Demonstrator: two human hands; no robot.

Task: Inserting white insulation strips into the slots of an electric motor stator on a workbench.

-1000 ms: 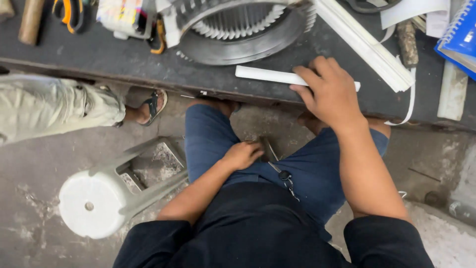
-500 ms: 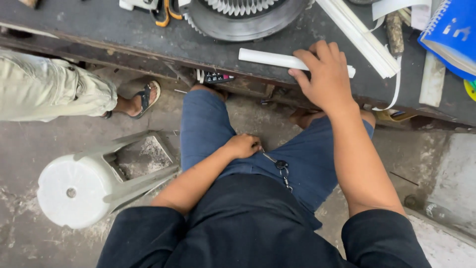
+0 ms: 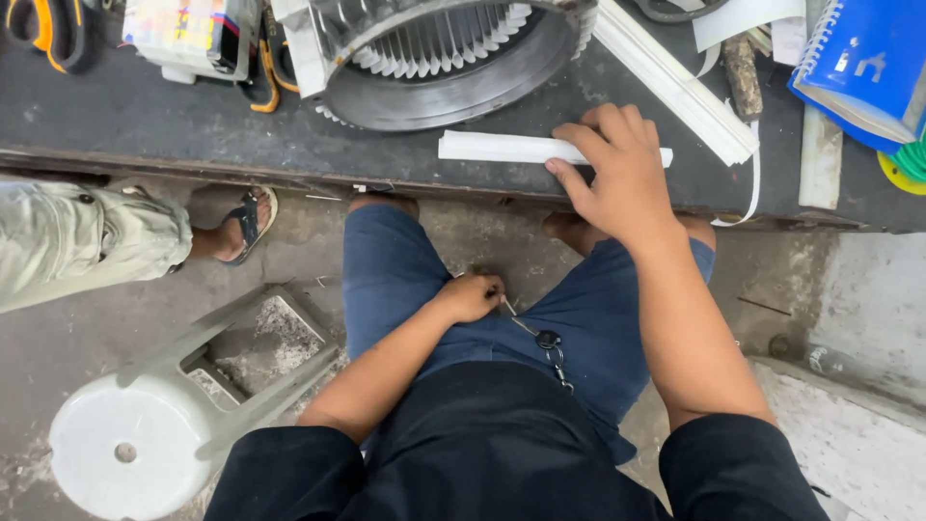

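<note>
White strip lies under flat right hand; left hand fisted.

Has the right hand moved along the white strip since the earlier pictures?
No. The right hand rests on the same end of the white strip, just below the metal ring.

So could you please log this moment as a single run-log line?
right hand: pressing on white strip | left hand: on lap, gripping small metal tool | bench: motor stator
</note>
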